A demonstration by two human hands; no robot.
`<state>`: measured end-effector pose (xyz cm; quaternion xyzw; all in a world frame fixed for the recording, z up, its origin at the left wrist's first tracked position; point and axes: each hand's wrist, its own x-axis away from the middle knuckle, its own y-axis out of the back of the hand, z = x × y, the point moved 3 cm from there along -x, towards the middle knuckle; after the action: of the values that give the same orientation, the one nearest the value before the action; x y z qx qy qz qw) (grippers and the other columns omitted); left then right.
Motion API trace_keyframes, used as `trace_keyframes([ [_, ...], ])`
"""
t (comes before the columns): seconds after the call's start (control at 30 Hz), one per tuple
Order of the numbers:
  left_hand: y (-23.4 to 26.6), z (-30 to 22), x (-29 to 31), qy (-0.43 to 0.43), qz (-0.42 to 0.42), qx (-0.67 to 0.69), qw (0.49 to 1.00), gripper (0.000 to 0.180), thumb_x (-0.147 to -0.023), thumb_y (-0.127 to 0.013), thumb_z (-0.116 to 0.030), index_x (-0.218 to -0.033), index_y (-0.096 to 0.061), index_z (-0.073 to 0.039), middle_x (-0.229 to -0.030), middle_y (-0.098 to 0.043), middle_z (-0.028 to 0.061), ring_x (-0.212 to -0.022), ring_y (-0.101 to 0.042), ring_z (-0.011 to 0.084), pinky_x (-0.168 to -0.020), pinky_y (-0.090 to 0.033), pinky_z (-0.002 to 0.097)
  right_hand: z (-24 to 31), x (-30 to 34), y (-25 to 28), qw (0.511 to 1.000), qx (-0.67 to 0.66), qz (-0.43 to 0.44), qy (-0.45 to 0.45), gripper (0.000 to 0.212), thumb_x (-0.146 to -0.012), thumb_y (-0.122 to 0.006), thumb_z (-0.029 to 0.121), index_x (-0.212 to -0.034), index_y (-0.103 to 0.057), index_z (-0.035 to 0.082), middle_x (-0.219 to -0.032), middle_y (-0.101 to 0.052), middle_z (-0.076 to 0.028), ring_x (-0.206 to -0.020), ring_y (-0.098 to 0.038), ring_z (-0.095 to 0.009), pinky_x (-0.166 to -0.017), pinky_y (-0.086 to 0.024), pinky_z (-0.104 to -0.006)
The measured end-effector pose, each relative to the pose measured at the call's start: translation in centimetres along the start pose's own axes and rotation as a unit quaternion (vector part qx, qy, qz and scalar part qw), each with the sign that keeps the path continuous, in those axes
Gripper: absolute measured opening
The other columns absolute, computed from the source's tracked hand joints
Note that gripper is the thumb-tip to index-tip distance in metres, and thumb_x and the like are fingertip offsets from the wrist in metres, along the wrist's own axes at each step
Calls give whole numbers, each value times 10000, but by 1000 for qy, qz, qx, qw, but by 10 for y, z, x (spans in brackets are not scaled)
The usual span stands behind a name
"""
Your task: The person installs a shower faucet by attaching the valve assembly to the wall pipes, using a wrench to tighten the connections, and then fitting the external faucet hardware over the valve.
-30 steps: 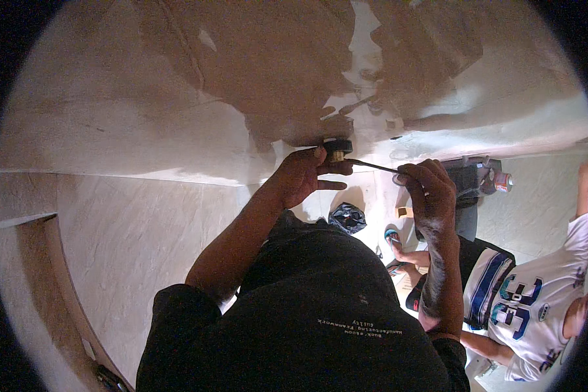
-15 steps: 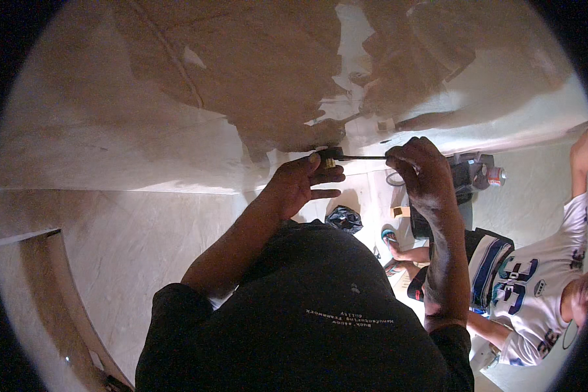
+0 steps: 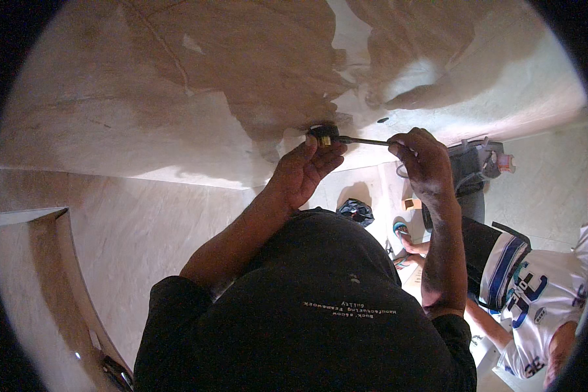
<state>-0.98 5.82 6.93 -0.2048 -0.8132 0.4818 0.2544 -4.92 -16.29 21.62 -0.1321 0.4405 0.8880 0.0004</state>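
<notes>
A small dark round fitting (image 3: 324, 134) with a brass-coloured part sits against the tiled wall (image 3: 196, 140). My left hand (image 3: 298, 176) steadies it, the thumb at its side and the fingers gathered beneath. From the right, a thin metal rod (image 3: 366, 141), which looks like a screwdriver shaft, reaches the brass part with its tip. My right hand (image 3: 426, 160) is closed round the rod's other end, and the fist hides any handle there.
Right of a small dark spot (image 3: 383, 120) on the wall stands a dark bag or case (image 3: 465, 173). A black plastic bag (image 3: 356, 212) and a small yellow-brown box (image 3: 412, 204) lie below. Another person in a white shirt (image 3: 536, 294) is at the lower right.
The fingers of my left hand have drawn closer together under the fitting. The rod now slopes slightly, its tip still at the brass part. The whole view has shifted a little.
</notes>
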Motion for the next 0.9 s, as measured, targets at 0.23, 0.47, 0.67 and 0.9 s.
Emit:
trace_keyframes([
  [0.23,-25,13,-28,-18,-56,-28,998,540,-931,-730,-337,-1246,-536,56,-1181,-663,213,-1166,-649,343,-1050,-518,479,-43,22,17,990,-86,-47,-105,91,-900,-683,90,-915,-718,8,-822,-673,-149,-740,-651,-293,-699,-513,-377],
  [0.47,-21,11,-45,-34,-94,-9,995,508,-986,-642,-369,-1314,-516,-2,-1209,-658,202,-1168,-648,350,-1042,-517,495,-51,21,9,989,-91,-80,-88,79,-903,-682,70,-909,-709,-3,-833,-683,-137,-748,-650,-284,-698,-510,-373],
  [0.67,-20,5,-36,7,-103,-41,994,503,-987,-631,-410,-1297,-534,-26,-1249,-654,197,-1224,-619,350,-1056,-491,526,-45,5,2,993,-51,-102,34,46,-880,-681,46,-895,-694,4,-839,-664,-150,-780,-614,-332,-714,-505,-415],
  [0.9,-25,-1,-21,21,-166,-58,984,464,-972,-655,-426,-1219,-603,-37,-1151,-689,173,-1172,-636,340,-1049,-470,554,-24,-26,6,983,95,-67,139,101,-817,-685,86,-918,-694,91,-851,-644,-99,-824,-613,-316,-716,-527,-431],
])
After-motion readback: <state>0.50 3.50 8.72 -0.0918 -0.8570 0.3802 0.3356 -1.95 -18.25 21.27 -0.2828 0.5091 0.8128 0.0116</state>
